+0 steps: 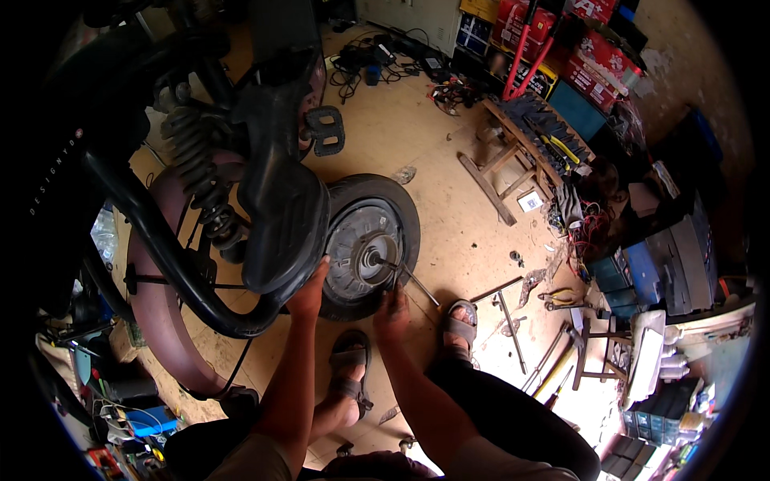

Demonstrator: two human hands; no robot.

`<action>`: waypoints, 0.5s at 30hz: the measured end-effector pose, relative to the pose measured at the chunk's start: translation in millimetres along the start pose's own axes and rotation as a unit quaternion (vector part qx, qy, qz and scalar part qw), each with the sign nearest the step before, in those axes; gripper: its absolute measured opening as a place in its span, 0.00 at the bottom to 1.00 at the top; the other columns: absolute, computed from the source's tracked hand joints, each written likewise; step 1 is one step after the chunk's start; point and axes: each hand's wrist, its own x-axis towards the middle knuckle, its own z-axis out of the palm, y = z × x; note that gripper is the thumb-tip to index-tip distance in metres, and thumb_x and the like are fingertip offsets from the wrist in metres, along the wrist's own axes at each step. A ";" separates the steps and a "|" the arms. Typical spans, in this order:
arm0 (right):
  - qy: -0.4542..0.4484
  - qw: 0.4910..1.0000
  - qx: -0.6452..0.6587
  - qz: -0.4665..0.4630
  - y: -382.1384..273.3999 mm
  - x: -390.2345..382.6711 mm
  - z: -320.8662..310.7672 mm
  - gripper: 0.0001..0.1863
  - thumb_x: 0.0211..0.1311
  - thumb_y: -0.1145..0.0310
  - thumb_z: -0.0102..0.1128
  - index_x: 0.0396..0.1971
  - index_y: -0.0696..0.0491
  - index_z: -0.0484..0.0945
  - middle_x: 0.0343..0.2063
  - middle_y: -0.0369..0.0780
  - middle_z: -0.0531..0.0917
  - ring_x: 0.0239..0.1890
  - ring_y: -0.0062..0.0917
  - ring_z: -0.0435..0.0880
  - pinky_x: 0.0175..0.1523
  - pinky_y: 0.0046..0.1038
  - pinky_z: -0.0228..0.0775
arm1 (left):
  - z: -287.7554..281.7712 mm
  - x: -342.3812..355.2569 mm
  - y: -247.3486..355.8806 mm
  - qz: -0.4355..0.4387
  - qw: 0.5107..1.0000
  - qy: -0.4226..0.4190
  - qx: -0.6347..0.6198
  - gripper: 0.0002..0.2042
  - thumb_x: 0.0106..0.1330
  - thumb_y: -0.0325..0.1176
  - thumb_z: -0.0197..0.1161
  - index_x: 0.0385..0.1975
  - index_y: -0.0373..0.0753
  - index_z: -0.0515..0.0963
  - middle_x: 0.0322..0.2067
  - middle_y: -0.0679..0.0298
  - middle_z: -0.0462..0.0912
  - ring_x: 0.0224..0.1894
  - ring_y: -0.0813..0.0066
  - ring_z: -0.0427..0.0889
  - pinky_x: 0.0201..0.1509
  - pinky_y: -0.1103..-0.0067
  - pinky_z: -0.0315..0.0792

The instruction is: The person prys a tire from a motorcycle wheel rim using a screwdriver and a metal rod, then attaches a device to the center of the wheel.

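Note:
A scooter wheel (342, 272) with a black tyre and a grey metal hub stands tilted beside a dark electric bike (281, 208). My left hand (307, 293) grips the tyre's near left edge, thumb up; its other fingers are partly hidden. At the wheel's near right edge my right hand (391, 314) is closed, fingertips around part of a thin metal wrench (422, 289). The wrench reaches from the axle at the hub's centre, and one rod of it sticks out past the tyre to the right. Its exact shape is hard to make out.
A T-handle wrench (511, 330), pliers (561, 298) and a hammer (573, 337) lie on the floor to the right. A wooden stool (513, 164) bearing tools stands farther off. Cables (377, 60) and red boxes (589, 68) are at the back. The bike's pedal (325, 131) juts out above the wheel.

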 end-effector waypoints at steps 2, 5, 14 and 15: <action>0.042 0.998 -0.013 -0.036 -2.9 4.2 -0.5 0.23 0.69 0.72 0.63 0.63 0.55 0.77 0.38 0.51 0.84 0.39 0.47 0.84 0.46 0.42 0.76 | 4.7 -0.7 -1.5 -0.013 1.000 -0.007 -0.001 0.27 0.60 0.43 0.79 0.52 0.28 0.84 0.53 0.59 0.88 0.53 0.69 0.85 0.63 0.73 0.73; 0.066 0.995 -0.025 -0.069 -1.4 7.4 -2.6 0.23 0.68 0.73 0.64 0.63 0.55 0.78 0.34 0.50 0.83 0.35 0.47 0.83 0.42 0.43 0.76 | 6.8 -1.5 -7.5 -0.030 0.999 -0.013 0.019 0.27 0.61 0.42 0.79 0.53 0.27 0.82 0.54 0.58 0.87 0.54 0.69 0.85 0.64 0.73 0.72; 0.053 0.990 0.130 -0.004 26.0 10.9 28.6 0.25 0.71 0.73 0.64 0.67 0.56 0.75 0.43 0.39 0.87 0.44 0.26 0.85 0.49 0.28 0.77 | 13.0 -4.7 1.6 -0.005 1.000 -0.011 -0.001 0.27 0.61 0.38 0.79 0.55 0.27 0.81 0.56 0.57 0.86 0.57 0.66 0.83 0.66 0.73 0.71; 0.032 0.984 0.175 0.017 32.7 14.3 25.1 0.26 0.72 0.73 0.64 0.68 0.56 0.74 0.41 0.36 0.86 0.41 0.23 0.84 0.46 0.27 0.76 | 17.8 -5.6 9.2 0.018 1.000 -0.011 -0.010 0.27 0.60 0.37 0.79 0.55 0.28 0.81 0.56 0.57 0.86 0.56 0.65 0.83 0.66 0.72 0.71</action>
